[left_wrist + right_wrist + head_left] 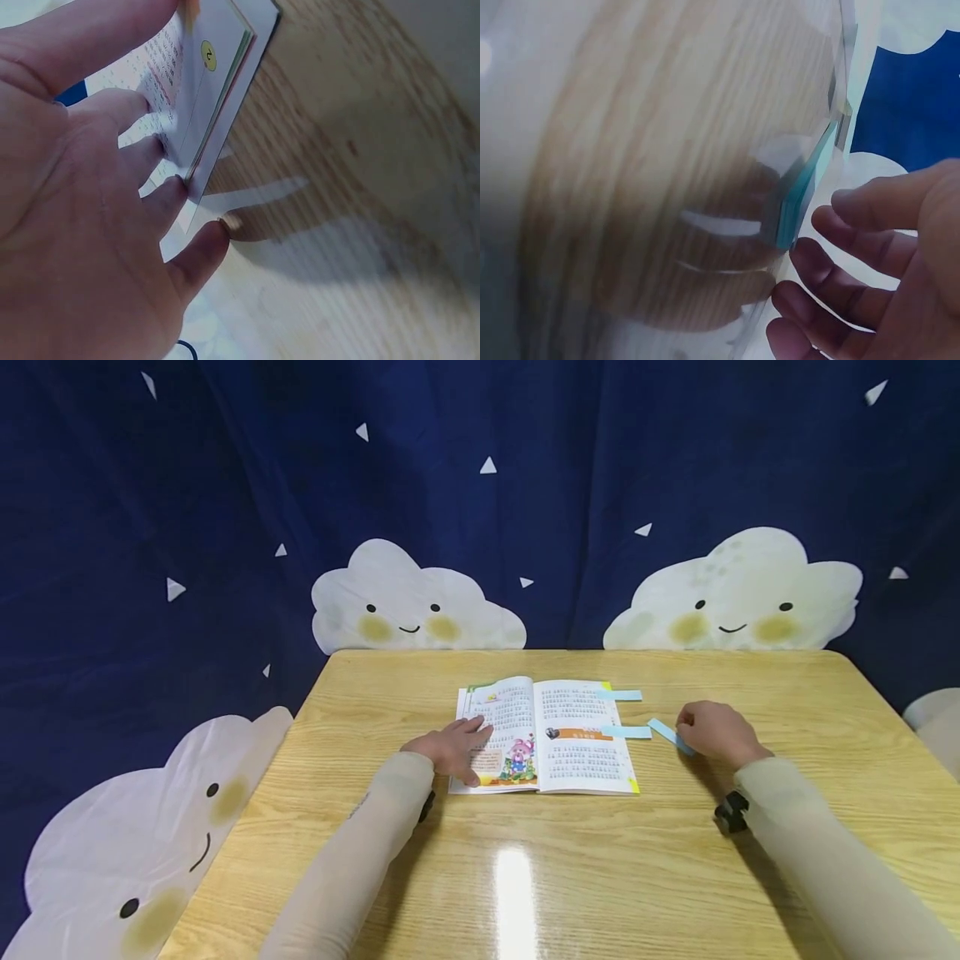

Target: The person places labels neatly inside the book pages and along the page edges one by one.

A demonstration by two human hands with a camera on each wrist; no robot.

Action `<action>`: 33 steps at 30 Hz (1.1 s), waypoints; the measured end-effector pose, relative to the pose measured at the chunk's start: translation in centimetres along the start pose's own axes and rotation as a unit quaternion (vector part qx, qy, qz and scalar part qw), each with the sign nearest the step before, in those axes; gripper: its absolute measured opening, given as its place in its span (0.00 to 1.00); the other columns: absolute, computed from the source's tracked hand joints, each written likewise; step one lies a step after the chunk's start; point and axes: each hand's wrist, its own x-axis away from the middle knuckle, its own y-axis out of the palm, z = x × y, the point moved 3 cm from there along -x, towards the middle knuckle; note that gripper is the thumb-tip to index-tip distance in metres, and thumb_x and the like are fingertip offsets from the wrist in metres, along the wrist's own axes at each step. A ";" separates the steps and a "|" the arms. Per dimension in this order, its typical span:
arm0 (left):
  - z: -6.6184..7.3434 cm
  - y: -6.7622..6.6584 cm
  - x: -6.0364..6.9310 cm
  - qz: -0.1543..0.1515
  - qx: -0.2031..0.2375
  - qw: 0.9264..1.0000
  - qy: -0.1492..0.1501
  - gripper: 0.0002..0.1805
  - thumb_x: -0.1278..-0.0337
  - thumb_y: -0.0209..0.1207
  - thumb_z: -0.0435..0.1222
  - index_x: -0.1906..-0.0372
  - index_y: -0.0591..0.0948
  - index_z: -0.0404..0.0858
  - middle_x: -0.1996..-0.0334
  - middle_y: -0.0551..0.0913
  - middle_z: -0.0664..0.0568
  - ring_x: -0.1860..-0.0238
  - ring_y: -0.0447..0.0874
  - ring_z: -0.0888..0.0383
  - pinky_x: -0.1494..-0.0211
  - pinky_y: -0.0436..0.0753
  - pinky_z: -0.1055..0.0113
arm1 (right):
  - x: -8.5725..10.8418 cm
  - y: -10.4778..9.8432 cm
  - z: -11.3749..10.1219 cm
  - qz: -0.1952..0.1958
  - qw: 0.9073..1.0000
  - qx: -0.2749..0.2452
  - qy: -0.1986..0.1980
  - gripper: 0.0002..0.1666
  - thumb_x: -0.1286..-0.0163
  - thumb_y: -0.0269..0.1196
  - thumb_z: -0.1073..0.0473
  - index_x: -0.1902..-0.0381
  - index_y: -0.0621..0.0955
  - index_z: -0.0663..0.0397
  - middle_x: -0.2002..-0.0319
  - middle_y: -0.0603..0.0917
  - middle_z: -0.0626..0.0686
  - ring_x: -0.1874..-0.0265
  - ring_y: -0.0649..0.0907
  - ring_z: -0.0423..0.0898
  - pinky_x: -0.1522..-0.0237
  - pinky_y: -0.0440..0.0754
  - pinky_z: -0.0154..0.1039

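Observation:
An open book (581, 760) lies on the table with printed text and a pink cartoon rabbit. My left hand (447, 749) rests on its left page, fingers spread; the left wrist view shows the fingertips along the page edge (206, 105). Two light-blue sticky strips, an upper one (626, 696) and a lower one (633, 732), jut out from the right page. To their right lies a small pad of blue sticky notes (667, 733), seen as a thick stack (801, 195). Beside it is my right hand (720, 733), fingers loosely bent, with nothing visible between thumb and fingertips.
The wooden table (420, 877) reaches back to a dark blue curtain (555, 510) with white cloud figures. Light reflects off the tabletop in front of the book. A dark wrist strap device (731, 812) sits on the right wrist.

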 end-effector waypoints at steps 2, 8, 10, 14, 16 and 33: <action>0.1 -0.1 0.0 0.000 -0.002 1.000 -0.001 0.53 0.41 0.66 0.49 0.19 0.44 0.56 0.18 0.35 0.59 0.17 0.33 0.52 0.19 0.50 0.43 | 0.1 0.1 0.0 -0.001 1.000 -0.005 -0.001 0.12 0.31 0.54 0.57 0.66 0.81 0.58 0.75 0.79 0.52 0.76 0.73 0.46 0.75 0.67 0.38; 0.3 -0.2 0.1 0.000 -0.007 1.000 0.004 0.53 0.41 0.66 0.50 0.19 0.44 0.56 0.18 0.35 0.59 0.17 0.33 0.52 0.19 0.51 0.43 | 0.3 0.3 -0.1 -0.018 1.000 -0.015 -0.002 0.12 0.32 0.61 0.52 0.67 0.80 0.56 0.73 0.80 0.52 0.75 0.74 0.46 0.73 0.69 0.38; 0.3 -0.1 0.1 0.000 -0.005 1.000 0.004 0.53 0.41 0.66 0.50 0.19 0.44 0.56 0.18 0.35 0.59 0.17 0.33 0.51 0.19 0.52 0.43 | 0.3 0.2 0.0 -0.019 1.000 -0.014 0.000 0.11 0.33 0.62 0.53 0.67 0.80 0.56 0.72 0.80 0.53 0.74 0.75 0.46 0.73 0.70 0.39; 0.3 -0.2 0.0 0.002 -0.002 1.000 0.003 0.53 0.40 0.66 0.49 0.19 0.43 0.56 0.18 0.34 0.59 0.17 0.33 0.52 0.19 0.49 0.42 | 0.4 0.0 0.3 -0.020 1.000 -0.015 0.002 0.12 0.34 0.63 0.55 0.67 0.79 0.59 0.70 0.81 0.55 0.73 0.75 0.48 0.71 0.71 0.39; 0.2 -0.2 0.0 0.003 0.000 1.000 0.002 0.53 0.41 0.66 0.49 0.19 0.43 0.56 0.18 0.34 0.60 0.17 0.32 0.52 0.19 0.48 0.42 | 0.5 -0.1 0.4 -0.024 1.000 -0.019 0.005 0.12 0.33 0.63 0.55 0.67 0.79 0.60 0.70 0.81 0.56 0.73 0.75 0.48 0.71 0.71 0.39; 0.0 -0.1 0.0 -0.001 -0.007 1.000 0.007 0.53 0.40 0.65 0.49 0.19 0.43 0.55 0.18 0.34 0.58 0.17 0.32 0.50 0.20 0.46 0.38 | 1.4 -0.4 1.1 -0.043 0.999 -0.018 0.007 0.13 0.29 0.57 0.55 0.65 0.78 0.61 0.71 0.80 0.55 0.73 0.75 0.48 0.71 0.71 0.39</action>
